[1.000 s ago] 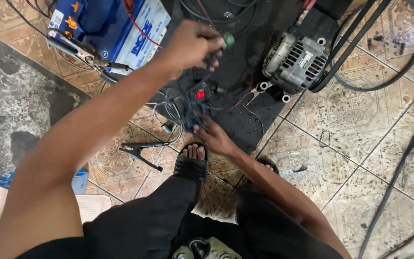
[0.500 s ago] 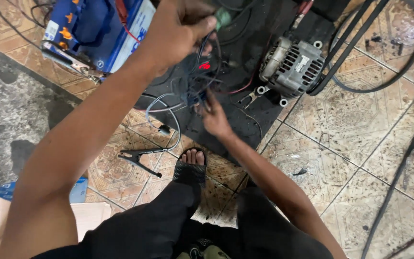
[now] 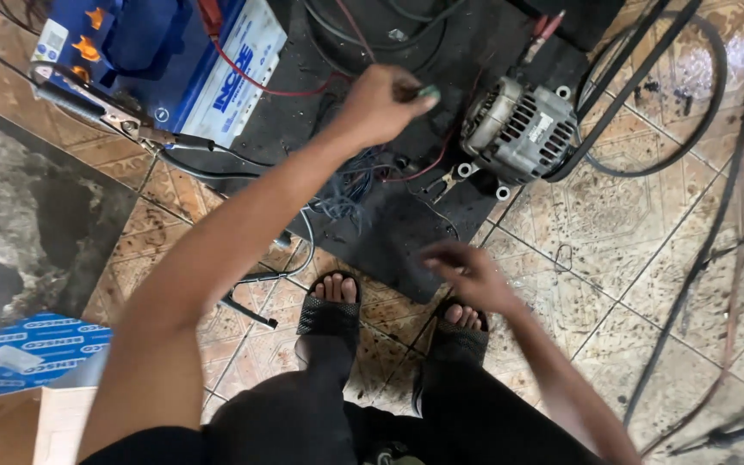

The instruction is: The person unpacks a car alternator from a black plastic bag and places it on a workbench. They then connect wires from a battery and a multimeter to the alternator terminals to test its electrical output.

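Left hand pinching small green part just beside alternator; right hand blurred, empty, fingers loosely spread.

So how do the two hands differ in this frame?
The left hand is raised and closed around a small green-tipped part; the right hand is low, blurred, and seems to hold nothing. The left is near the alternator; the right is above the sandalled feet. Both are bare.
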